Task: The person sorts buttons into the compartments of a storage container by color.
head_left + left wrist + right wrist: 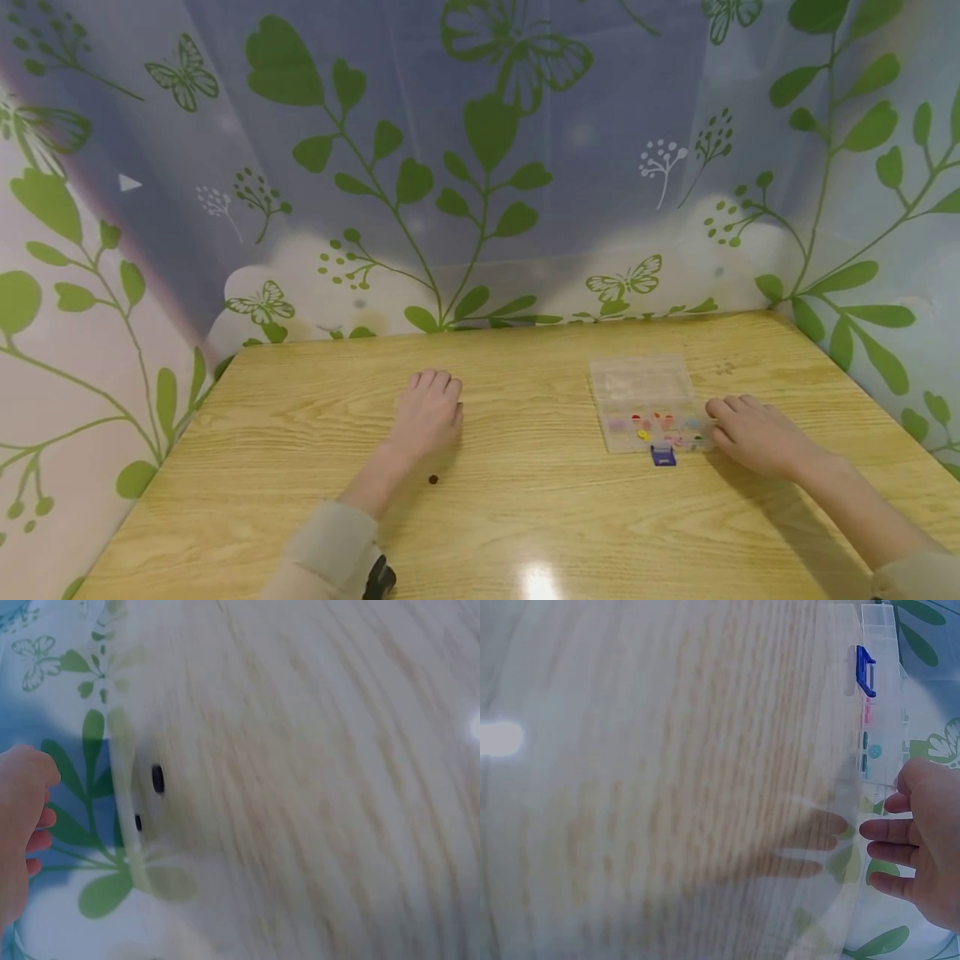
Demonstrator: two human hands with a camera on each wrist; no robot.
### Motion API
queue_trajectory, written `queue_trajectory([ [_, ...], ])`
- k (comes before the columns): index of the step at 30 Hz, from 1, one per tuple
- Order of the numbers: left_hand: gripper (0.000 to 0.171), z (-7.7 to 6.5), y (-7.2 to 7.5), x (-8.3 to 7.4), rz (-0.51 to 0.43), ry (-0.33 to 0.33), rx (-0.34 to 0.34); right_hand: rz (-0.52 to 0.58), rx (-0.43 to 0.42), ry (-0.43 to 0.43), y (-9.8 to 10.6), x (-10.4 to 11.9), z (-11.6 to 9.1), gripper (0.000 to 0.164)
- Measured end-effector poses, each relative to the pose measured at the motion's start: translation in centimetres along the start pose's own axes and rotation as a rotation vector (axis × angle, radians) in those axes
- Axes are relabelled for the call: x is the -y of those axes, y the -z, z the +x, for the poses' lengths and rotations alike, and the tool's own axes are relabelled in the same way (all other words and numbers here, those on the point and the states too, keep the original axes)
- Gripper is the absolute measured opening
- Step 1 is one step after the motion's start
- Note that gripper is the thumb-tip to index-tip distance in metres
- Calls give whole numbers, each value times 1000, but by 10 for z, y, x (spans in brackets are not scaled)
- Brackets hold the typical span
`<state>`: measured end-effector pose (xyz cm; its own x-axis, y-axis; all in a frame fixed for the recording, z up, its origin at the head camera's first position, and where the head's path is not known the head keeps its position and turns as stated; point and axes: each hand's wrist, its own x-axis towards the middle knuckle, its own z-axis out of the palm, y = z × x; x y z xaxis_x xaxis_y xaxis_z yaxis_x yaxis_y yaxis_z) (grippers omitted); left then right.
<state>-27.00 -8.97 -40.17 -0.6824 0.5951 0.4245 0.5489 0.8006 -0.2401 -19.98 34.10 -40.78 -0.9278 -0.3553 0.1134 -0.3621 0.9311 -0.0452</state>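
A clear plastic compartment box (pixel 641 383) lies with its lid raised toward the back, showing small coloured pieces and a blue latch (pixel 663 456) at its front. By the box's right end is my right hand (pixel 761 437), fingers loosely bent and apart in the right wrist view; whether the thumb touches the box I cannot tell. My left hand (pixel 426 417) hovers over the table left of the middle, fingers loosely curled, and no held thing shows. A small dark round piece (pixel 432 479) lies near that wrist. Two dark pieces, one larger (pixel 158 778), appear in the left wrist view.
The wooden table (pixel 525 517) reaches back to a curtain (pixel 585 167) printed with leaves and butterflies, which also hangs along both sides. A bright light reflection sits on the tabletop near the front.
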Motion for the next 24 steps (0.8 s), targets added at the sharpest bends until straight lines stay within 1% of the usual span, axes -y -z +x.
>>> queue_trajectory([
  [7, 22, -9, -7, 13, 32, 32, 78, 2, -4, 2, 0, 0, 0, 13],
  [12, 23, -15, -8, 20, 49, 32, 138, 6, -5, 10, 1, 0, 0, 15],
  [17, 20, -19, -8, 23, 58, 3, 184, 10, -1, 10, 1, -1, 0, 15],
  [20, 20, -22, -10, 21, 67, -25, 232, 12, 5, 7, 1, -1, 0, 15],
  [24, 21, -24, -14, 18, 49, -50, 278, 11, 1, 8, 0, -1, 0, 16],
])
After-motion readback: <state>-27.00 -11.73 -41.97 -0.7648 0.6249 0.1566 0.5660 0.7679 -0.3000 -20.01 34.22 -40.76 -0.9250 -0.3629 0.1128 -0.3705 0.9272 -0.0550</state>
